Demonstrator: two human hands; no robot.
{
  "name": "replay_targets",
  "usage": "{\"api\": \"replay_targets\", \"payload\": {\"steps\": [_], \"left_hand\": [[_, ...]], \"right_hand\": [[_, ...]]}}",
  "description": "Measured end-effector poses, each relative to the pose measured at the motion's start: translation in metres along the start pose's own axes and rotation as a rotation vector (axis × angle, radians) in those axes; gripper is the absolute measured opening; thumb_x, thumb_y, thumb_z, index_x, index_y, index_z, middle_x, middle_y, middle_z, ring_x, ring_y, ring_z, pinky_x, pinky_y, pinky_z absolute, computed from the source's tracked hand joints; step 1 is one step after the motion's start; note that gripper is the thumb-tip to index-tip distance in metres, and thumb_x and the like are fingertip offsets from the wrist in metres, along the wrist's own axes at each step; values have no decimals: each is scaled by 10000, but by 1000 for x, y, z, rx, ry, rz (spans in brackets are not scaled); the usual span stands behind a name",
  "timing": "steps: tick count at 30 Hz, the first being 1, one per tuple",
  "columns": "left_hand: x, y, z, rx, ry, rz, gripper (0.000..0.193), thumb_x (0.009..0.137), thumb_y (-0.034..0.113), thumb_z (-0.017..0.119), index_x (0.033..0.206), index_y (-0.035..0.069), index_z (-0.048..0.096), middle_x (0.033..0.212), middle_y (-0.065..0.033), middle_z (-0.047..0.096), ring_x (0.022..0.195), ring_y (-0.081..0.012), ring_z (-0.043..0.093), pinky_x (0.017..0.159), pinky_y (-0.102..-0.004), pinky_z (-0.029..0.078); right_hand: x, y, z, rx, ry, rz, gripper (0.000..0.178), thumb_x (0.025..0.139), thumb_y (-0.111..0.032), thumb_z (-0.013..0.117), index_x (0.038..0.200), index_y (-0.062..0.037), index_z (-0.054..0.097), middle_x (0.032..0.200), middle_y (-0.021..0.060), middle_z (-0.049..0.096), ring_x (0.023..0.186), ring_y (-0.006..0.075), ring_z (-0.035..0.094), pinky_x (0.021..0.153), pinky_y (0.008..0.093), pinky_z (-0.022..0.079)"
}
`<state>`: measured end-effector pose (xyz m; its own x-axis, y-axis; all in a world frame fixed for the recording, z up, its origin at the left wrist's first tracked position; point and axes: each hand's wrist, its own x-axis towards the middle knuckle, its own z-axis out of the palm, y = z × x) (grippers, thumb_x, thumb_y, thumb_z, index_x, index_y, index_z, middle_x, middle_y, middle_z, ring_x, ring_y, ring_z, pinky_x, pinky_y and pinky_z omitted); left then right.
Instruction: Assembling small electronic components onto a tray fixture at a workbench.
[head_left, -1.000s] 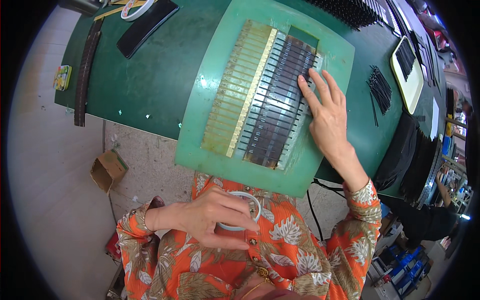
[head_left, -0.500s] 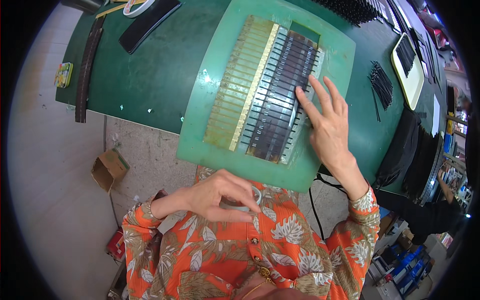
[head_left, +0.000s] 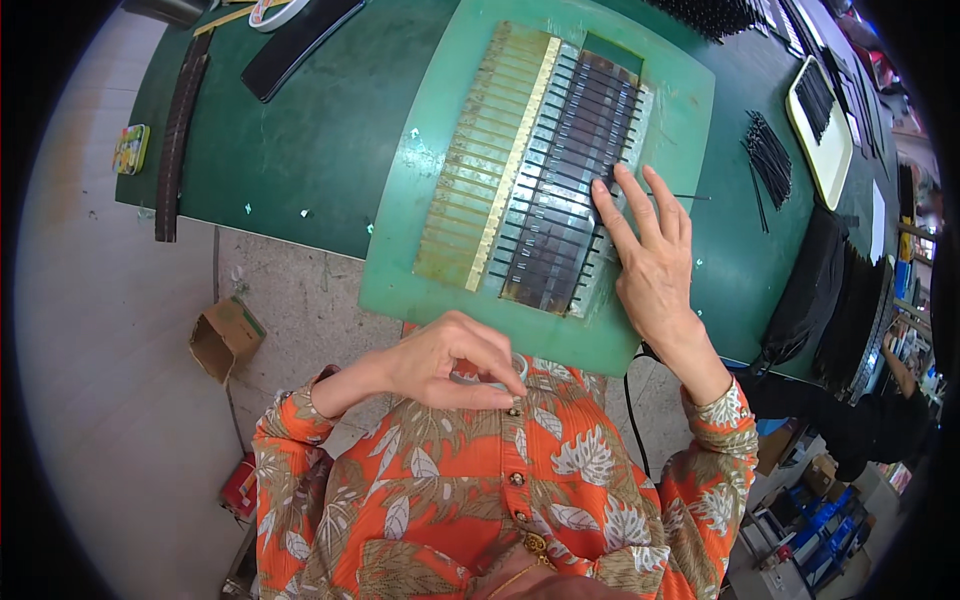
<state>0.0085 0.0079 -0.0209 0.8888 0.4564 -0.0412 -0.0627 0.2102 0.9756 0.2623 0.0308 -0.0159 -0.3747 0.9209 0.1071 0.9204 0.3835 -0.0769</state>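
Head view, looking down: right hand [head_left: 655, 265] lying flat and open, fingers spread, pressing on dark strips [head_left: 570, 190] laid in rows across a green board [head_left: 420, 250], gripping nothing. Left hand [head_left: 450, 360] curling loosely at the chest over a small clear ring [head_left: 490, 378], pinching it or merely touching, hard telling. Possibly nudging the strips out of line under a sliding palm; possibly tipping the board, now overhanging the table edge. Beyond, spreading out: dark green table [head_left: 290, 160], black sticks [head_left: 768, 160], white tray [head_left: 825, 150]. Below: grey floor [head_left: 120, 420], open carton [head_left: 225, 338].
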Motion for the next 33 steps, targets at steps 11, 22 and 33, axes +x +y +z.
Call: {"api": "replay_targets", "payload": {"steps": [11,22,33], "left_hand": [[-1,-2,0,25,-34,6,214,728,104,683,925,26,711,792,-93,663,693,-173,613,589,-279,453],[-2,-5,1,45,11,33,272,717,117,692,976,33,701,778,-75,646,643,-140,579,550,-258,422],[0,-2,2,-7,51,34,268,754,97,671,1016,39,672,832,-54,628,591,-95,485,514,-234,372]], "right_hand": [[-13,-10,-5,11,-22,-4,641,630,58,580,1242,-122,530,1350,71,406,1272,311,340,1005,461,313],[-27,-18,-6,11,-60,-8,612,664,23,558,1255,-133,524,1362,64,398,1280,305,333,1026,459,293],[-38,-24,-12,72,-112,-22,575,695,-38,567,1261,-127,520,1369,77,394,1296,309,309,1040,466,274]]}}
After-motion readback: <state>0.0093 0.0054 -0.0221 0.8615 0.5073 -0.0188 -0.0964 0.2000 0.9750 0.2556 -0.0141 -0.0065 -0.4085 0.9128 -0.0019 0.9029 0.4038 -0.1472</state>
